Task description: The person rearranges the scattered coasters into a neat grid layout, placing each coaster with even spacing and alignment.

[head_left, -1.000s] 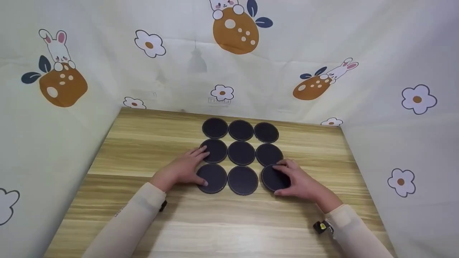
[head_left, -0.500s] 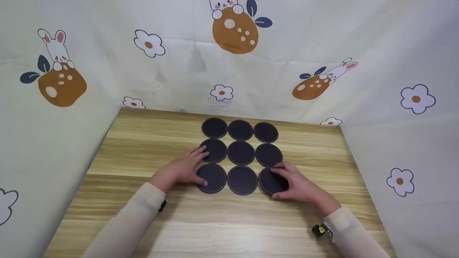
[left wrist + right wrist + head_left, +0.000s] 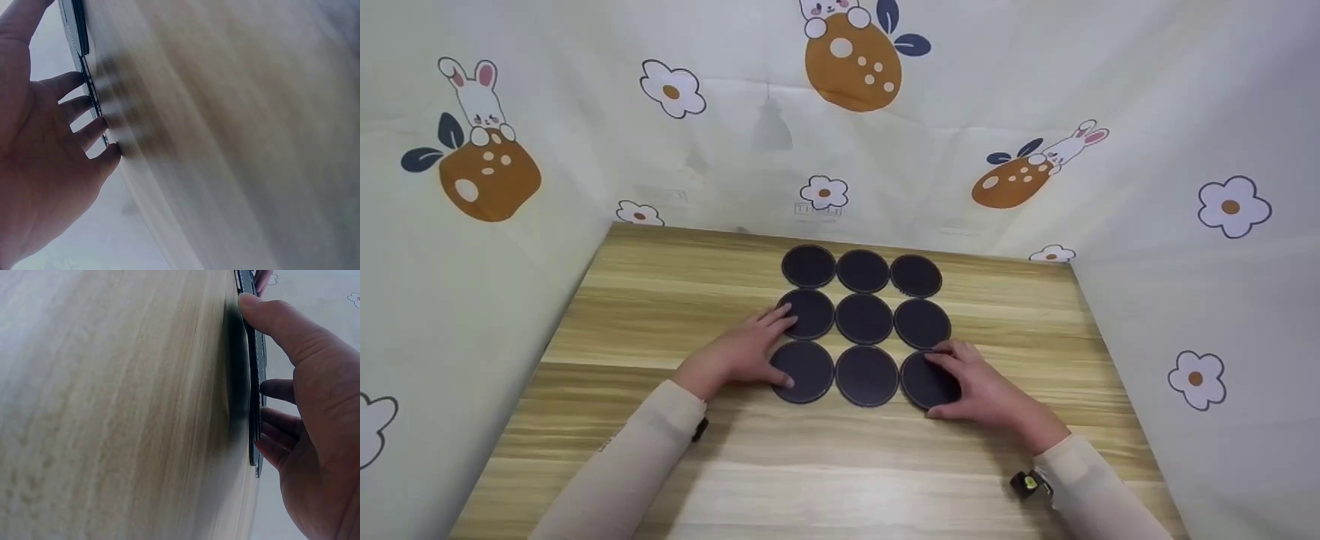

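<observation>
- Our left hand [image 3: 739,356] lies flat with fingers straight, its palm on the near-left coaster [image 3: 804,372] and its fingertips reaching the middle-left coaster [image 3: 808,314].
- Our right hand [image 3: 979,386] lies on the near-right coaster [image 3: 924,379] at lower centre of the frame, fingers relaxed across its top and thumb at its near edge.
- The nine dark round coasters lie in three rows of three on the wooden table [image 3: 660,300].
- A rabbit-and-flower cloth [image 3: 960,112] fills the upper frame.
</observation>
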The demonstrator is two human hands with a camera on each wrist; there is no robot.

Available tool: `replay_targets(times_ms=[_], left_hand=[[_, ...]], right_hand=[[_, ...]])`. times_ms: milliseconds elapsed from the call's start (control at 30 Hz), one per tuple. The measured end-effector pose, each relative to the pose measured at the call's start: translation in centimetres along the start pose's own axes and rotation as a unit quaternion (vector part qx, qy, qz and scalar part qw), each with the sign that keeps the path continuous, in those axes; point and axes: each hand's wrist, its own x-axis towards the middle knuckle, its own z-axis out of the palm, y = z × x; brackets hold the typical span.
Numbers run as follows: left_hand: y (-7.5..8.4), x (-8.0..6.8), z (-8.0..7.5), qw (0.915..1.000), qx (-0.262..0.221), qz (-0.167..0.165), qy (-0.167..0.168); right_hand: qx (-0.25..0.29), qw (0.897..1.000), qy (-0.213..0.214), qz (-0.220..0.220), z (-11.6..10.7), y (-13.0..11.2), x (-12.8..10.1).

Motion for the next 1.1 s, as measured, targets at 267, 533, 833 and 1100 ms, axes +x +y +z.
replay_targets(times_ms=[267,533,833,1100], left_hand=[[0.1,-0.1,-0.1,1.0,0.001,-0.007,-0.001],[0.1,-0.1,-0.2,1.0,-0.003,-0.006,-0.002],[-0.2,0.1,0.1,1.0,0.002,-0.003,-0.002],[-0.5,0.1,0.3,1.0,0.002,-0.003,0.0]], right_hand=[[-0.003,1.0,0.0,-0.007,0.3,0.2,0.2],[-0.004,1.0,-0.002,-0.01,0.6,0.1,0.0],[-0.006,1.0,0.011,-0.021,0.9,0.3,-0.2],[-0.006,0.999,0.018,-0.028,1.3,0.5,-0.1]])
